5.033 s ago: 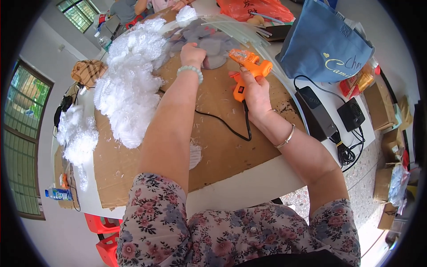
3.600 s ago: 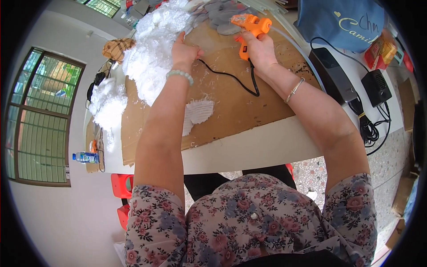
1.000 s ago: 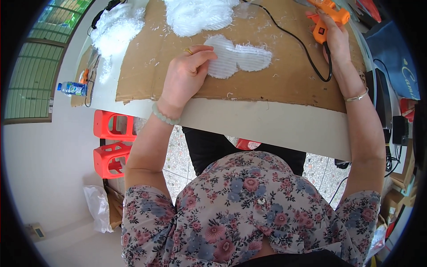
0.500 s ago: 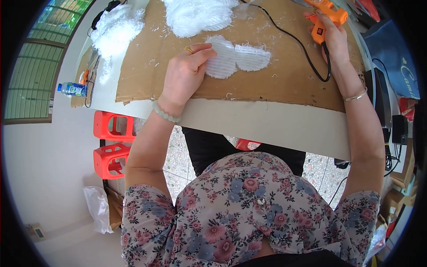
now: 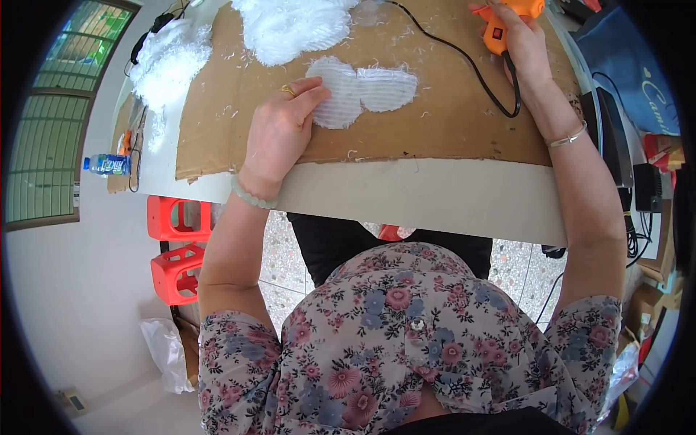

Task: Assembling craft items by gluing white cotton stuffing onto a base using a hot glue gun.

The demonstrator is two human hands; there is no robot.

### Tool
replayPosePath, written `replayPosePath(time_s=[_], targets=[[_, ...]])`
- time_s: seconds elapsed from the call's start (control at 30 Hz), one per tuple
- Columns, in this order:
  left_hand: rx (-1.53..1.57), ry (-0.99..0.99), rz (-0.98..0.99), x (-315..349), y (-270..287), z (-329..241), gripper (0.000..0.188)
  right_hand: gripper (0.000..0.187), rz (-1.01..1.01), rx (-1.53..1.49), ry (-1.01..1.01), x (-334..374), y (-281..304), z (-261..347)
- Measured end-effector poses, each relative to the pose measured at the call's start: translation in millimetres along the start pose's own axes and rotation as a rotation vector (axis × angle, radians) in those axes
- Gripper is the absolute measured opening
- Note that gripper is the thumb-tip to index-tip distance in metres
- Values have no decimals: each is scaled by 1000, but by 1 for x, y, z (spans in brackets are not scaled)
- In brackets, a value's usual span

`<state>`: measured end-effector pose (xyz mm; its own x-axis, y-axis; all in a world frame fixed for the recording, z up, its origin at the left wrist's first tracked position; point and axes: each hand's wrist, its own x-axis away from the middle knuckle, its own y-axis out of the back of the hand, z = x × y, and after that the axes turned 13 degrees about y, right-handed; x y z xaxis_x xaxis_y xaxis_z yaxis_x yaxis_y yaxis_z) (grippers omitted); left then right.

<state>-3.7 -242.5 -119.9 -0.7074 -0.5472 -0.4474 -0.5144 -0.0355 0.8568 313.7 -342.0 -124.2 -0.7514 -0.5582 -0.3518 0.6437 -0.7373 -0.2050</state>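
Note:
A white ribbed fabric piece (image 5: pixel 388 88) with two rounded lobes and frayed edges lies flat on a brown cardboard sheet (image 5: pixel 246 138). At its left edge, my left hand (image 5: pixel 279 130) is closed, thumb and index finger pressed on the fabric. Over the far right of the cardboard, my right hand (image 5: pixel 529 58) is wrapped round the handle of an orange glue gun (image 5: pixel 496 35) with a dark switch. The gun's front end runs out of the top of the view. Its black cord (image 5: pixel 464 52) loops back across the cardboard.
A stack of white fabric pieces (image 5: pixel 293 29) lies beyond the piece, and a heap of white fluff (image 5: pixel 170 61) is at the far left. A water bottle (image 5: pixel 107 164) lies near the table's left edge. Red stools (image 5: pixel 177 279) stand on the floor to the left.
The view has shifted, so the table things appear farther left. My right hand and the glue gun sit slightly nearer the top edge. My left hand stays on the fabric piece's edge.

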Motion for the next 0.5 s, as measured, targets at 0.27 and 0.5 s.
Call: replayPosePath(time_s=[0.27,0.5], targets=[[23,10,-11,1,-1,-2,24,22,154,-219,148,19,-14,14],[32,22,-31,1,2,-5,22,36,603,-280,-87,88,-45,53]])
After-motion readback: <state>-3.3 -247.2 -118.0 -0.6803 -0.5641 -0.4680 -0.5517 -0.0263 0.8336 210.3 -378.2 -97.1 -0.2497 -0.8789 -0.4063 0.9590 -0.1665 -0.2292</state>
